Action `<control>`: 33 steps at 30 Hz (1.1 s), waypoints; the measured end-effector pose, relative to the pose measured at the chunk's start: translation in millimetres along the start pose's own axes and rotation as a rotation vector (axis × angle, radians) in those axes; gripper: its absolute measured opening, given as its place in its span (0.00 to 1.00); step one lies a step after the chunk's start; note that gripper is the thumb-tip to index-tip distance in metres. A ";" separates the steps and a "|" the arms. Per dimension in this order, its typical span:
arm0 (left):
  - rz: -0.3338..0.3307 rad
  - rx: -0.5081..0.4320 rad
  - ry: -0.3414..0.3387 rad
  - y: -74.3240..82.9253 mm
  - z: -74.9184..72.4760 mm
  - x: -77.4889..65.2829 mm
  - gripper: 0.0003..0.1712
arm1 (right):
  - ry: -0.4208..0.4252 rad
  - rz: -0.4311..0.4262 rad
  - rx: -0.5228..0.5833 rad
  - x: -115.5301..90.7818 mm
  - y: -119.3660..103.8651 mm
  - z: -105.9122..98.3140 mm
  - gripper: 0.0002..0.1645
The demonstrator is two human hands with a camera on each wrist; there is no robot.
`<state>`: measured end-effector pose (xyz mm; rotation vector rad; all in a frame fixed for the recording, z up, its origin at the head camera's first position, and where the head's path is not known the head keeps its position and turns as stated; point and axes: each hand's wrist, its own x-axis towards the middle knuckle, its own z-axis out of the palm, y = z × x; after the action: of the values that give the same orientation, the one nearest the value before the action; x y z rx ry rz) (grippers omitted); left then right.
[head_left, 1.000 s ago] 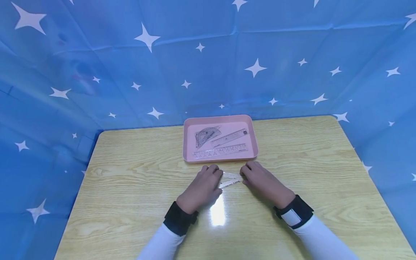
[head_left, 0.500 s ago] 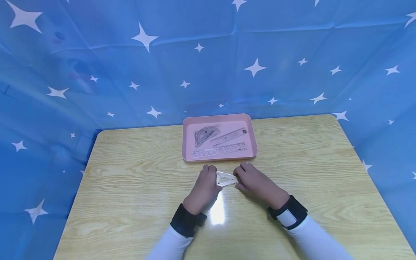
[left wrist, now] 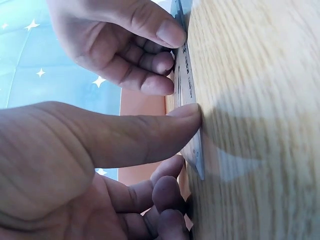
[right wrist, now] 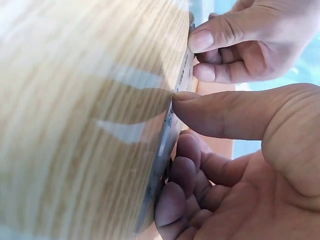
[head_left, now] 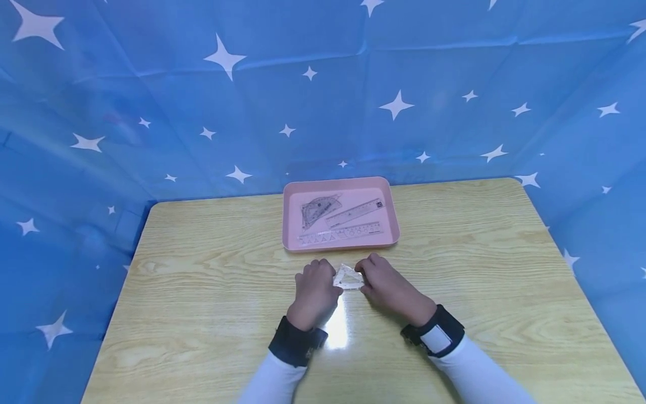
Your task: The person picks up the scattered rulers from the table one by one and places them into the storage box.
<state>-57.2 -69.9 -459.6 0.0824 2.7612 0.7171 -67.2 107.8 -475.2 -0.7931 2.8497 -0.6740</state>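
Observation:
A clear plastic set square (head_left: 349,279) with a triangular cut-out lies low over the table, in front of the pink tray. My left hand (head_left: 314,289) pinches its left end, thumb on the near edge and curled fingers behind. At the opposite end my right hand (head_left: 396,289) pinches it the same way. Along the near edge of the set square (left wrist: 188,82), dark printing shows in the left wrist view. From the right wrist, the right thumb (right wrist: 215,112) presses on that edge, and the fingertips sit beneath and behind it.
Just beyond the hands stands the pink tray (head_left: 342,247). Inside it lie a protractor (head_left: 319,210), a short ruler (head_left: 355,213) and a longer stencil ruler (head_left: 340,233), all clear. A blue star-patterned cloth (head_left: 323,112) hangs behind the wooden table (head_left: 202,292).
My hands have come closer together, the right hand moving left and the left hand shifting slightly. The set square has turned, and more of its triangular shape now shows between them.

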 end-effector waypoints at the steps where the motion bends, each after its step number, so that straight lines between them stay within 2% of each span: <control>1: -0.009 -0.004 0.000 0.5 0.1 -0.1 0.16 | -0.015 0.036 0.025 0.4 -0.8 -0.2 0.22; 3: -0.019 -0.004 -0.007 0.9 0.6 -0.2 0.15 | -0.043 0.093 0.066 1.2 -1.6 -0.7 0.22; 7: -0.035 -0.002 -0.016 1.0 1.4 0.0 0.15 | -0.091 0.141 0.099 3.3 -1.8 -2.3 0.20; 18: -0.049 -0.006 -0.022 0.5 1.9 0.3 0.15 | -0.124 0.157 0.126 5.7 0.9 -2.0 0.19; 24: -0.040 -0.049 -0.036 0.2 3.1 -0.6 0.10 | -0.144 0.166 0.162 4.3 0.9 -1.4 0.17; 26: -0.025 -0.063 -0.034 -0.2 4.2 -0.7 0.14 | -0.129 0.154 0.167 3.1 1.3 -1.0 0.18; 28: -0.003 -0.076 -0.025 -0.9 5.5 -0.2 0.22 | -0.109 0.138 0.167 1.7 2.3 -0.1 0.21; 31: 0.049 -0.080 -0.032 -1.4 6.4 1.1 0.33 | -0.100 0.125 0.164 0.4 3.2 0.7 0.21; 33: 0.090 -0.058 -0.043 -1.7 5.7 1.8 0.36 | -0.102 0.127 0.162 0.0 3.3 0.4 0.21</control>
<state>-57.3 -68.5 -465.6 0.2089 2.7086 0.8080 -68.6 110.2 -477.0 -0.5987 2.6854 -0.8099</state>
